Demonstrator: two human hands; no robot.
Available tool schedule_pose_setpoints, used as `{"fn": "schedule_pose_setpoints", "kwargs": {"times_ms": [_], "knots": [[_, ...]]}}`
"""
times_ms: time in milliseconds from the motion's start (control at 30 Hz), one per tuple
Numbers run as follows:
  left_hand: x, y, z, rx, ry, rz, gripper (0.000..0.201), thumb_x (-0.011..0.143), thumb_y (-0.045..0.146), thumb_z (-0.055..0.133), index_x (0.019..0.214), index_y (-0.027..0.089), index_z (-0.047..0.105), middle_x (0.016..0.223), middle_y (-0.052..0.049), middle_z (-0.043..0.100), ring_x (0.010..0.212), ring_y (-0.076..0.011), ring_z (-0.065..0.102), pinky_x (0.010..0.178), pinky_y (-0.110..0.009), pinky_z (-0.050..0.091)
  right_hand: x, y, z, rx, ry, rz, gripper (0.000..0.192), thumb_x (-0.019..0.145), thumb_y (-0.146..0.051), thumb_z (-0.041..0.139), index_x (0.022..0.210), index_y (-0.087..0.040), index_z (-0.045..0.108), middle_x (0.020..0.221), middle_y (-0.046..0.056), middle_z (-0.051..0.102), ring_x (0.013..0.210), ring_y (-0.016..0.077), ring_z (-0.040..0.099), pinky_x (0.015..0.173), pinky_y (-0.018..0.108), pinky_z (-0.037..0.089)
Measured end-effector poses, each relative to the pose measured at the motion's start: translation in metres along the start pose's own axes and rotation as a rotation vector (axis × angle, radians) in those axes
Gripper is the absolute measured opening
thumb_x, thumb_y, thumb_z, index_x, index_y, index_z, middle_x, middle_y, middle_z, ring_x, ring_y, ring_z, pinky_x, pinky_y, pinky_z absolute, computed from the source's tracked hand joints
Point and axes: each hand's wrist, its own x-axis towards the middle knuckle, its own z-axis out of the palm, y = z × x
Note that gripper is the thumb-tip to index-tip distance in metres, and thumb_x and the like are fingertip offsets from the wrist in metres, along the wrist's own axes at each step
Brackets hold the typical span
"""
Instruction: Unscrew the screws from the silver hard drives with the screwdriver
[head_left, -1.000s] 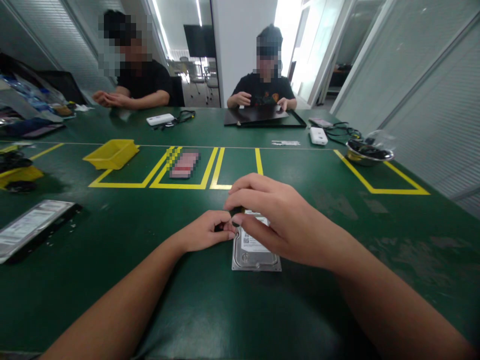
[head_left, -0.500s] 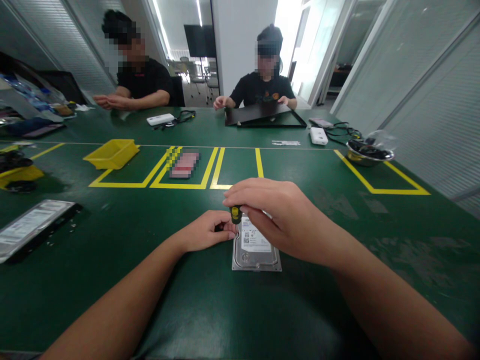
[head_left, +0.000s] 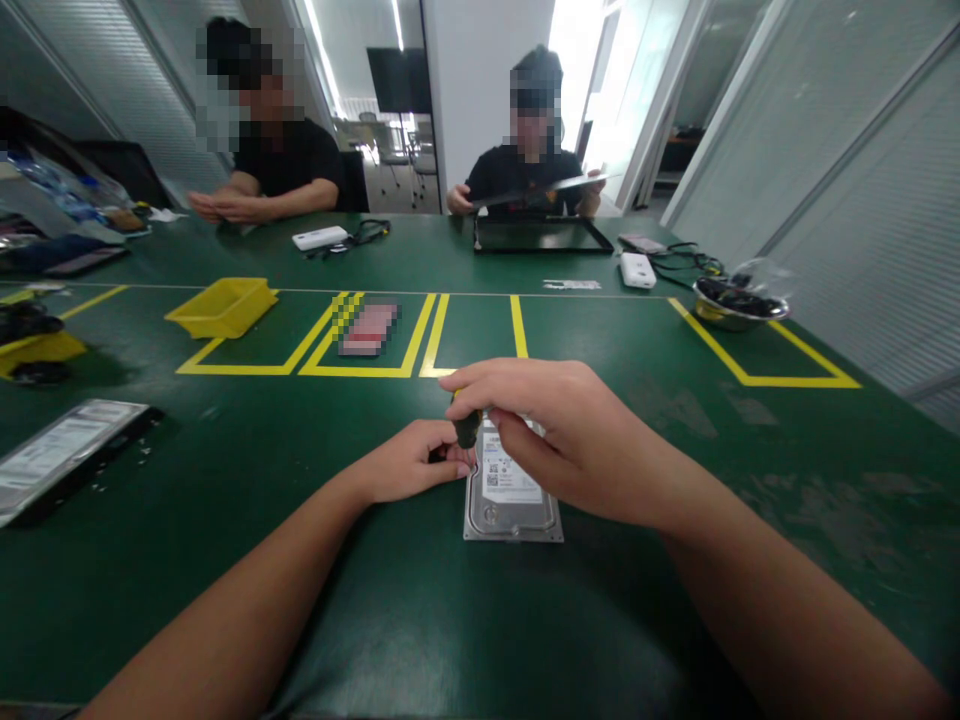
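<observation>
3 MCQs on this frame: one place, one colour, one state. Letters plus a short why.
1. Where does the hard drive lie?
A. in the yellow bin
B. on the green table, under the hands
C. in the metal bowl

2. What colour is the bin?
A. yellow
B. red
C. white

3. What is the right hand doing?
A. lying flat and empty
B. pinching a small tool handle
C. lifting the drive

Answers: B, the drive rests flat on the table; A, plainly yellow; B, fingers closed on the handle, beside the left hand.

Person's left hand [head_left: 411,470] and right hand [head_left: 559,440]: both bare, no gloves, rings or watch visible. Both forearms uncovered up to the frame edge; no sleeves in view. Fingernails short.
</observation>
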Motion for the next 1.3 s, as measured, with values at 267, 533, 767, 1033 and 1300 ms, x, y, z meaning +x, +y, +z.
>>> {"fn": "schedule_pose_setpoints", "kwargs": {"times_ms": [267,533,767,1033,1300], "knots": [[-0.0005,-0.0006,-0.0005,-0.027,-0.02,-0.019,0.024,0.087,0.039,0.061,0.09,0.015,0.061,0.088,-0.004,0.065,0.082,-0.0193,0.06,0.073,-0.03,0.048,-0.0018,0.0002,-0.0009,-0.031,0.01,-0.026,0.037,0.085,0.0,0.044,0.112,-0.015,0.064,0.124,0.008,0.067,0.12,0.0153,0.06,0.104,0.032,0.046],[-0.0001,0.0034,-0.0016,-0.003,-0.013,-0.029,0.025,0.086,0.04,0.061,0.084,0.015,0.061,0.082,-0.002,0.064,0.078,-0.0188,0.059,0.071,-0.03,0.047,0.0018,-0.0025,0.0002,-0.011,-0.034,0.042,0.017,0.09,-0.007,0.05,0.098,-0.016,0.062,0.112,0.006,0.069,0.107,0.0161,0.063,0.093,0.029,0.046],[0.0004,-0.0018,-0.0004,-0.046,-0.04,0.021,0.019,0.088,0.032,0.062,0.08,0.015,0.06,0.073,0.002,0.057,0.068,-0.0133,0.054,0.064,-0.024,0.042,0.0019,0.0004,0.0024,0.007,-0.014,0.088,0.014,0.089,-0.005,0.046,0.096,-0.016,0.053,0.106,0.007,0.066,0.1,0.0162,0.061,0.086,0.028,0.044],[0.0003,-0.0027,-0.0001,-0.041,-0.032,0.025,0.02,0.088,0.033,0.062,0.081,0.014,0.061,0.073,0.002,0.057,0.068,-0.0131,0.053,0.064,-0.025,0.041,0.0009,0.0025,-0.0003,0.034,-0.05,0.054,0.025,0.087,-0.002,0.043,0.104,-0.016,0.054,0.11,0.005,0.066,0.105,0.0158,0.06,0.088,0.027,0.045],[0.0,-0.0032,0.0004,-0.026,-0.023,0.005,0.021,0.088,0.034,0.063,0.084,0.014,0.061,0.077,0.0,0.059,0.072,-0.0148,0.055,0.067,-0.026,0.042,-0.0006,0.0071,0.0012,-0.017,0.005,-0.047,0.031,0.092,-0.005,0.043,0.116,-0.01,0.063,0.126,0.011,0.066,0.122,0.0169,0.058,0.105,0.032,0.045]]}}
